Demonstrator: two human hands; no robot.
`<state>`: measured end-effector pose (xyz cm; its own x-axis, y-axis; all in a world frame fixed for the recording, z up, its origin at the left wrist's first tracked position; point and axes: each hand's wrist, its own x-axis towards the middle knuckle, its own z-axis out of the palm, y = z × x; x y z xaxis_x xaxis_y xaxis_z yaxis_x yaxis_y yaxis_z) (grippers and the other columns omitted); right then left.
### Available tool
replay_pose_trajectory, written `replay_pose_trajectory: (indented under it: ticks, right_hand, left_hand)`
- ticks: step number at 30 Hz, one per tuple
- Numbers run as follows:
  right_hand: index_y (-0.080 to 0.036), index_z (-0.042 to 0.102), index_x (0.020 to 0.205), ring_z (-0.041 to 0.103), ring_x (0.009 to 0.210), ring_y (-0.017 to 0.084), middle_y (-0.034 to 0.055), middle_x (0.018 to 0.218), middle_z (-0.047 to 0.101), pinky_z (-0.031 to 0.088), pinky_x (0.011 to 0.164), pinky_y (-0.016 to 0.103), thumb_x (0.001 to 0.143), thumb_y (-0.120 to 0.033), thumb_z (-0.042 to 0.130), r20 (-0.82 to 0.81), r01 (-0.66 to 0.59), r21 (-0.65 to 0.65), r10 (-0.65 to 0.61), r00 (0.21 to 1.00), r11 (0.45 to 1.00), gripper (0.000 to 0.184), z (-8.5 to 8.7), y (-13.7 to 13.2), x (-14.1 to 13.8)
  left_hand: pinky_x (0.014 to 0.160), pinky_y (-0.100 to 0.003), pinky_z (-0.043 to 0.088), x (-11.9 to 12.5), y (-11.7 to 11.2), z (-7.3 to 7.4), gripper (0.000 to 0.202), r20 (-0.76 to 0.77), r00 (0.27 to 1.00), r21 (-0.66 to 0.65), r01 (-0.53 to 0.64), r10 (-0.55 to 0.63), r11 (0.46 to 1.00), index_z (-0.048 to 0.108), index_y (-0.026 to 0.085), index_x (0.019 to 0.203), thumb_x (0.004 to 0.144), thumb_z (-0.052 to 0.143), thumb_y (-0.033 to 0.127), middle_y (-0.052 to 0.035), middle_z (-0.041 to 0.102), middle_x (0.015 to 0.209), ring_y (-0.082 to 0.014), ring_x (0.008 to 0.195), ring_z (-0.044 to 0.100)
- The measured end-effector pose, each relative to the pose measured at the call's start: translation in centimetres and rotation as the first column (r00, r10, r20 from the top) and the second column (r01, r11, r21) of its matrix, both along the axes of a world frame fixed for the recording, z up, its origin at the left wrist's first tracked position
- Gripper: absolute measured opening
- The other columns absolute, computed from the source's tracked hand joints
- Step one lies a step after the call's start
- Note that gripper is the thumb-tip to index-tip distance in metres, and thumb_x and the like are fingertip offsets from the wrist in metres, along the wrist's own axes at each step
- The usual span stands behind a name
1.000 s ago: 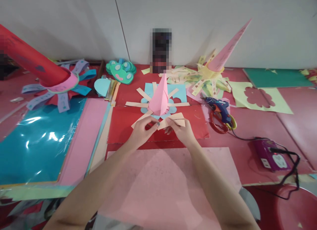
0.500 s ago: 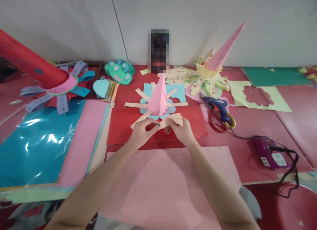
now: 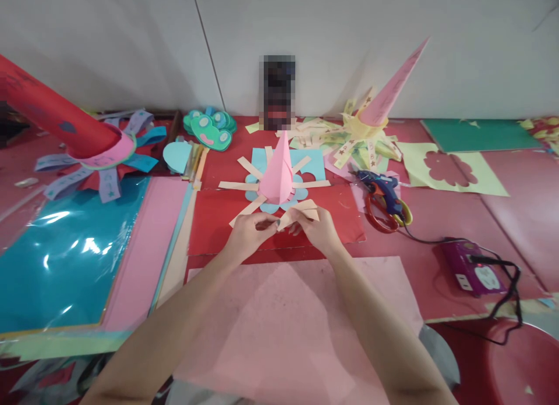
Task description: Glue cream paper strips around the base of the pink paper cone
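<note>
Between my hands is a cream paper strip [image 3: 301, 209], bent in the middle. My left hand [image 3: 253, 230] pinches its left end between thumb and finger. My right hand [image 3: 318, 226] grips its other end, some of its fingers tucked beneath. Just beyond stands a pink paper cone [image 3: 278, 175] on a light blue scalloped paper base [image 3: 271, 208]. Several cream strips [image 3: 238, 185] spread outward from under the cone like rays. A red sheet [image 3: 209, 224] lies below it all, with a blue sheet with a round cut-out [image 3: 318, 166] behind.
Right of the work lie a blue glue gun [image 3: 386, 192] and scissors [image 3: 379, 216]; the cord runs to a purple power block [image 3: 474, 268]. A red paper tube [image 3: 56, 114] leans at left, above wrapped teal sheets [image 3: 65, 248]. Behind right stands another pink cone [image 3: 393, 91].
Hands and strip keep almost the same pose. The right fingers have shifted slightly on the strip. The whole view has moved a little.
</note>
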<state>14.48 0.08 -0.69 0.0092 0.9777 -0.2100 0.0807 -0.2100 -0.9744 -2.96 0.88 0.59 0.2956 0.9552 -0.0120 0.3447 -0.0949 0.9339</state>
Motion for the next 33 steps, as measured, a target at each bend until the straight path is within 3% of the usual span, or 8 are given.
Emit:
replay_pose_trajectory:
  ticks: [13, 18, 27, 33]
  right_hand:
    - [-0.017, 0.063, 0.059, 0.060, 0.045, 0.015, 0.0048, 0.053, 0.064, 0.050, 0.048, 0.028, 0.073, -0.055, 0.064, 0.003, -0.012, -0.026, 0.012, 1.000, 1.000, 0.040, -0.2, 0.2, 0.4]
    - [-0.017, 0.062, 0.061, 0.059, 0.045, 0.015, 0.0035, 0.052, 0.063, 0.051, 0.047, 0.026, 0.070, -0.053, 0.067, -0.025, 0.000, -0.058, -0.002, 1.000, 0.998, 0.037, 0.1, 0.3, 0.5]
    - [-0.017, 0.064, 0.073, 0.061, 0.050, 0.013, 0.0021, 0.062, 0.066, 0.052, 0.048, 0.025, 0.067, -0.052, 0.070, -0.063, -0.037, -0.042, 0.034, 0.997, 0.998, 0.036, 0.9, 0.1, 0.3]
    - [-0.018, 0.061, 0.075, 0.061, 0.052, 0.011, -0.0002, 0.066, 0.064, 0.050, 0.046, 0.021, 0.065, -0.055, 0.071, -0.113, -0.010, -0.007, 0.009, 0.994, 1.000, 0.039, 1.0, 0.3, 0.9]
  left_hand:
    - [0.068, -0.027, 0.059, -0.1, 0.1, -0.2, 0.013, 0.015, 0.999, -0.076, 0.051, -0.050, 0.996, 0.070, 0.020, 0.078, 0.076, 0.058, 0.024, -0.0007, 0.073, 0.071, -0.0153, 0.066, 0.069]
    - [0.068, -0.027, 0.058, -0.1, 0.1, -0.1, 0.014, 0.003, 0.998, -0.066, 0.060, -0.060, 0.996, 0.068, 0.021, 0.079, 0.079, 0.059, 0.031, -0.0010, 0.073, 0.073, -0.0159, 0.069, 0.069]
    - [0.066, -0.026, 0.054, -0.2, 0.3, -0.3, 0.017, -0.046, 0.999, 0.019, -0.016, 0.017, 1.000, 0.063, 0.021, 0.069, 0.078, 0.065, 0.036, 0.0013, 0.069, 0.071, -0.0135, 0.065, 0.064]
    - [0.067, -0.027, 0.053, -0.4, 0.4, -0.6, 0.021, -0.052, 0.997, -0.003, -0.050, 0.050, 0.999, 0.066, 0.021, 0.069, 0.079, 0.064, 0.039, -0.0011, 0.071, 0.075, -0.0157, 0.069, 0.066]
